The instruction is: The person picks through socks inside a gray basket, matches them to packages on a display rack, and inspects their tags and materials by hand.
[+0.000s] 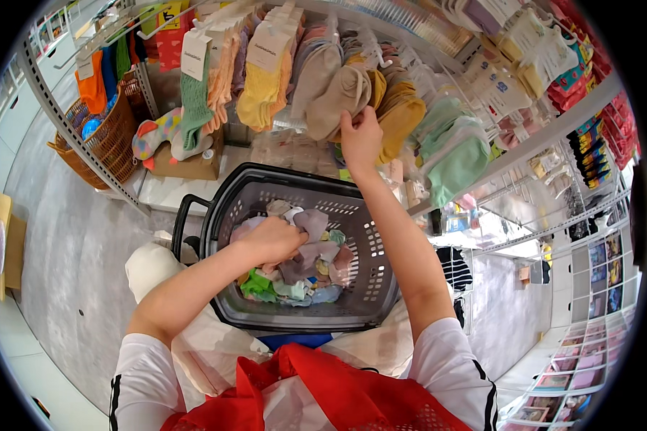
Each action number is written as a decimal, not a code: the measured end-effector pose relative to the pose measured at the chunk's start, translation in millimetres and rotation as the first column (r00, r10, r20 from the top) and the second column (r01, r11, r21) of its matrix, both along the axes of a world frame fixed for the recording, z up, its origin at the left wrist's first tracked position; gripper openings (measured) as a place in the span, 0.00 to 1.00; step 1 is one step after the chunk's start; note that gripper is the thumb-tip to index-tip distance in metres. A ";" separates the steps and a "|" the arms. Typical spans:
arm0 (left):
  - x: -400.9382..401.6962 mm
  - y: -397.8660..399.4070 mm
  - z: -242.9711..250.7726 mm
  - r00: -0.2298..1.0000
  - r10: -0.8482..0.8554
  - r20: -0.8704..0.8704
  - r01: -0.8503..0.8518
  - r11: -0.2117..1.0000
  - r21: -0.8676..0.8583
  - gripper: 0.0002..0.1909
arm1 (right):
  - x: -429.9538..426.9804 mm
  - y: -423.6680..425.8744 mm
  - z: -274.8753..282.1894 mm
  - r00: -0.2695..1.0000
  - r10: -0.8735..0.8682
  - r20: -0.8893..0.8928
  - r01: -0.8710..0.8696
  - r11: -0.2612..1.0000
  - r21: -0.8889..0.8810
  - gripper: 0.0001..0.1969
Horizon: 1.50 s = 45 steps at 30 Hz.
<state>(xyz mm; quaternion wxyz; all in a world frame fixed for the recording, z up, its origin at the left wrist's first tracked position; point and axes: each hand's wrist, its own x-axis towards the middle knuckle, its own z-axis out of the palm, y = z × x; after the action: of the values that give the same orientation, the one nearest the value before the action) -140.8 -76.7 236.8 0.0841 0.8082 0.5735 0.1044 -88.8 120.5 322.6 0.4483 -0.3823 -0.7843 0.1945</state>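
A grey plastic shopping basket (374, 237) with a black rim rests across my lap, holding a loose heap of mixed-colour socks (329, 264). My left hand (276, 240) is down in the basket with its fingers curled against a mauve-grey sock (311, 222); whether it grips this one is hidden. Up at the rack, my right hand (361, 132) has thumb and fingers on the edge of a beige sock (323, 116) hanging on a hook. Mustard socks (401, 116) hang just to the right of that hand, and yellow knitted socks (261, 99) hang to its left.
Green knitted socks (194, 102) and mint socks (461, 156) hang from the same rack. Its perforated metal upright (67, 129) stands at the left, beside a wicker basket (108, 145). Below the hooks is a cardboard box (188, 166). A slanting metal rail (539, 132) crosses at the right.
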 end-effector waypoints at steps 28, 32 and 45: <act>-1.5 2.3 3.5 0.998 0.040 0.050 -0.039 0.999 -0.018 0.09 | 75.5 0.4 -37.8 0.992 0.104 0.071 -0.101 0.994 -0.037 0.08; -0.5 3.4 4.1 0.998 0.041 0.041 -0.039 0.998 -0.046 0.10 | 91.9 -3.4 -66.5 0.982 0.191 -0.013 -0.190 0.963 -0.193 0.07; 24.9 13.3 -34.0 0.414 0.393 0.821 -0.035 0.908 -0.418 0.16 | 145.5 -55.4 -113.9 0.760 0.541 -0.360 -0.555 0.252 -0.793 0.13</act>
<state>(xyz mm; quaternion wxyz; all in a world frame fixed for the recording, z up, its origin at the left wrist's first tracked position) -115.8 -63.4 202.8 0.4950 0.5215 0.5508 0.4238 56.7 65.1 208.7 0.1001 -0.2554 -0.6519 0.7069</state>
